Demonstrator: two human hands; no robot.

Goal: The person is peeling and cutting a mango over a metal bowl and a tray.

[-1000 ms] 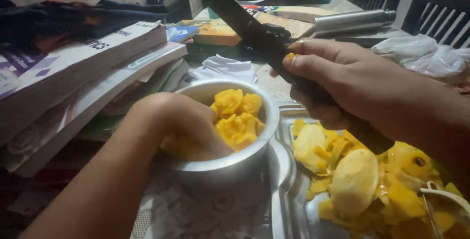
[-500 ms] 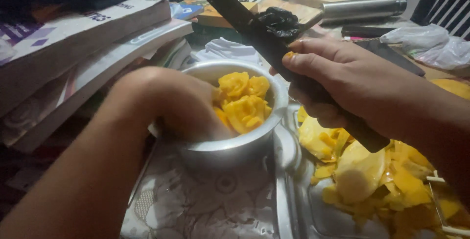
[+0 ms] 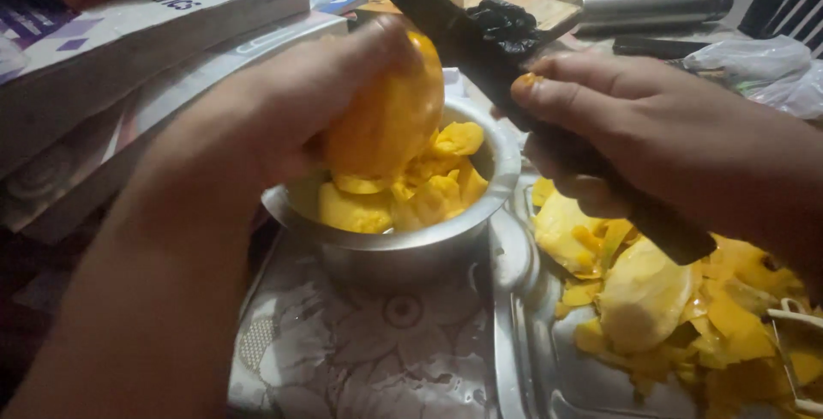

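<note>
Head view: my left hand (image 3: pixel 283 119) grips a peeled mango (image 3: pixel 390 114) at upper centre of the frame, fingers closed around it, directly above the steel bowl (image 3: pixel 403 243). The mango's long axis runs near vertical, top tilted slightly right. The bowl holds yellow mango pieces (image 3: pixel 420 187). My right hand (image 3: pixel 634 153), at centre right, is closed around the dark handle of a knife (image 3: pixel 480 50). The knife's long axis runs diagonally; its blade points to the upper left, passing just beside the mango. A steel tray (image 3: pixel 523 359) at lower right carries mango peels (image 3: pixel 651 290). Books (image 3: pixel 129 50) are stacked at upper left.
</note>
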